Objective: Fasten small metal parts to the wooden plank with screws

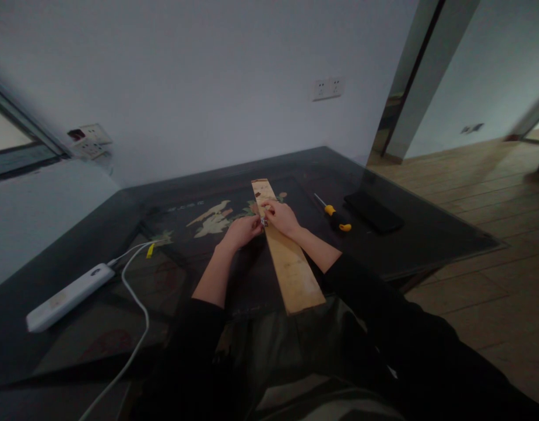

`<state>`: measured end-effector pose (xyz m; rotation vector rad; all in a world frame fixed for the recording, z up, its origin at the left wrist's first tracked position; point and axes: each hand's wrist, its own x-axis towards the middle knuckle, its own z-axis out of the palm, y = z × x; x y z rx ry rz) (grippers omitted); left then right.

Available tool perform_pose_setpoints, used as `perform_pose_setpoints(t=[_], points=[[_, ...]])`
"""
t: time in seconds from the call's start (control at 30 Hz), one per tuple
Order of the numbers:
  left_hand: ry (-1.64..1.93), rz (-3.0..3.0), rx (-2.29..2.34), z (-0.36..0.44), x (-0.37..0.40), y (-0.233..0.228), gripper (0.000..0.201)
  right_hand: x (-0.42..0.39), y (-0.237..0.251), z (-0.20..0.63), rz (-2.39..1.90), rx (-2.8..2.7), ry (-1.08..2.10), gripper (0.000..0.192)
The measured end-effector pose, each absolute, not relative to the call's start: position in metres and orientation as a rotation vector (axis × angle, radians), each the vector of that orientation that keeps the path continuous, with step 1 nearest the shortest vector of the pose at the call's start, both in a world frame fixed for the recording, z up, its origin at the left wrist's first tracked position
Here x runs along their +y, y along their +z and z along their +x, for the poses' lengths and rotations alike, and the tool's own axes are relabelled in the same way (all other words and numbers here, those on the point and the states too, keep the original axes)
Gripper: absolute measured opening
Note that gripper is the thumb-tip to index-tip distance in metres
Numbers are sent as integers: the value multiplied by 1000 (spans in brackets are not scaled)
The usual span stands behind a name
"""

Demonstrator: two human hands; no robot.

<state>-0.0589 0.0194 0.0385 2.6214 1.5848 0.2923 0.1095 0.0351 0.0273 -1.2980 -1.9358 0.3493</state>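
The left hand (244, 230) and right hand (281, 217) have their fingers bent nearly together at a small metal piece (264, 222); whether either grips it cannot be told. Under the right fingers lies a wooden board (292, 270), reaching beyond them and back toward the person. Rightward on the table (409, 254) lie a screwdriver (332, 213) and a flat black object (373, 211).

Board (293, 269), screwdriver (335, 216) on dark table (431, 234)
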Motion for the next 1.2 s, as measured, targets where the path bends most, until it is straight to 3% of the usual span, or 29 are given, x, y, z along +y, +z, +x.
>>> perform_pose_setpoints(t=[1.2], points=[[189,2575,1855,-50,14,41,32,35,27,109,-1320,-1935,374,26]])
